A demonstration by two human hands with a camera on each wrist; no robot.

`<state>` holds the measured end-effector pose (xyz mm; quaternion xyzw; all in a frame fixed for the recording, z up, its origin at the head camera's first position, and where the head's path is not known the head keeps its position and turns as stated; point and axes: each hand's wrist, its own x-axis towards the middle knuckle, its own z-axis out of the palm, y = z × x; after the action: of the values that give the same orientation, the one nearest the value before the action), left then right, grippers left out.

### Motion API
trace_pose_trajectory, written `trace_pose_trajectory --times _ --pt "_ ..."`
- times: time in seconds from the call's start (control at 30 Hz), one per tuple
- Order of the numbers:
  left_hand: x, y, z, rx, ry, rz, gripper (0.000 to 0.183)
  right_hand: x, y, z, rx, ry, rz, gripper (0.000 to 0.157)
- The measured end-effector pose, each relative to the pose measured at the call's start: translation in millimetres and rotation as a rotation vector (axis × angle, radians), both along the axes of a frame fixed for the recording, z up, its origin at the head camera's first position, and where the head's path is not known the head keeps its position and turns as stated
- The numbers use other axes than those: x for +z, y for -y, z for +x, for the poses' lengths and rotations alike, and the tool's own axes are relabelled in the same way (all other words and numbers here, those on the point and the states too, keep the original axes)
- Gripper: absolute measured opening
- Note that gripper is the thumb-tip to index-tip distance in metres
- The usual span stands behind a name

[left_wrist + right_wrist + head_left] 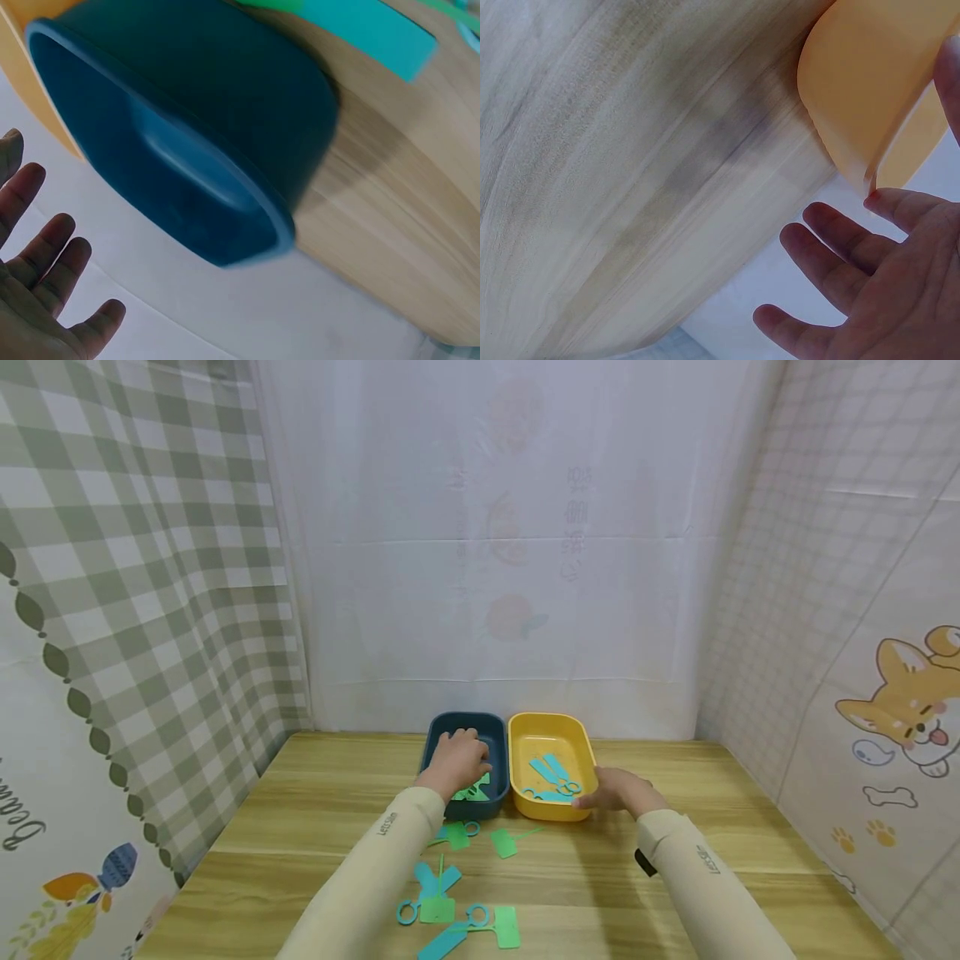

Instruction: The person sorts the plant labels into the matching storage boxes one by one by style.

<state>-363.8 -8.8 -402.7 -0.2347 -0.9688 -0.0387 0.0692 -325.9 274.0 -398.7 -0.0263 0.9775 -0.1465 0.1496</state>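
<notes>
My left hand (pixel 457 764) is over the dark blue bin (pixel 486 811), fingers spread and apart in the left wrist view, with nothing between them. Green flat pieces (pixel 477 791) lie inside that bin, partly hidden by the hand. My right hand (pixel 621 792) is at the right side of the yellow bin (pixel 551 811). In the right wrist view its fingers (pixel 840 277) are loosely extended, one fingertip right at the bin's rim. The yellow bin contains several blue strips with ring ends (pixel 555 768).
On the wooden table (pixel 285 860), in front of the bins, lie green tags with thin stems (pixel 504 843) and blue ring-ended strips (pixel 442 943), some overlapping. A white curtain (pixel 495 610) hangs behind, a checked cloth (pixel 165 568) on the left, a printed sheet (pixel 840 693) on the right.
</notes>
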Motion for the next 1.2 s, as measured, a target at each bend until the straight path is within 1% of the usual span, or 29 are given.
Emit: trace_pose_trajectory --times 0.2,0.33,0.53,0.73,0.83,0.9,1.03,1.13,1.2 --pt "4.1 18.8 -1.4 0.023 0.004 0.030 0.024 -0.4 -0.6 -0.2 0.000 -0.004 -0.004 0.090" --pt "5.5 31.6 -2.9 0.032 -0.013 0.036 0.023 -1.6 -1.8 -1.3 0.000 -0.005 -0.006 0.087" --pt "7.1 54.8 -2.1 0.055 -0.038 0.056 0.022 -2.2 -1.8 -1.6 -0.005 0.007 -0.007 0.089" --pt "0.7 87.4 -2.8 0.074 -0.065 0.108 0.022 -0.6 -0.8 -1.4 -0.002 0.011 -0.007 0.089" --pt "-2.5 104.3 0.5 0.085 -0.066 0.126 0.021 0.0 -0.6 -0.8 -0.006 0.015 -0.014 0.089" --pt "-5.6 114.9 2.9 0.090 -0.072 0.125 0.020 0.7 -0.7 -0.4 -0.005 0.016 -0.011 0.090" --pt "-11.5 132.3 10.1 0.110 -0.061 0.110 0.020 2.0 -0.7 0.6 -0.004 0.012 -0.006 0.089" --pt "-18.0 142.5 14.7 0.125 -0.036 0.090 0.022 2.4 -0.7 1.0 -0.002 0.005 -0.011 0.084" --pt "-23.0 147.7 17.1 0.129 -0.021 0.072 0.023 2.2 -0.8 1.1 0.003 0.000 -0.009 0.084"
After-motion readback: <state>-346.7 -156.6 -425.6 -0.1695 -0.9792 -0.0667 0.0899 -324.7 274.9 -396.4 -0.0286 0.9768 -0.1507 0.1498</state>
